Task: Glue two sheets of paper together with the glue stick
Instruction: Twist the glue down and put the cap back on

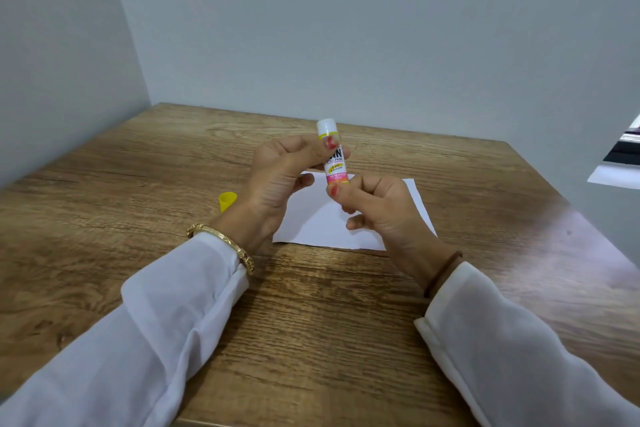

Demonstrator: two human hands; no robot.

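Glue stick (333, 156) held upright above paper (349, 215), left hand (277, 180) clamped on barrel, right hand (377, 208) pinching base. Yellow cap (227, 201) off, left on table (138, 184). Glue judged being wound out; application to paper due next.

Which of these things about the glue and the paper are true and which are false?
1. Both hands hold the glue stick. True: left hand around its upper part, right hand at its base.
2. The yellow cap is on the glue stick. False: it lies on the wooden table, left of the hands.
3. White paper lies under the hands. True.
4. The glue stick touches the paper. False: it is held upright above it.
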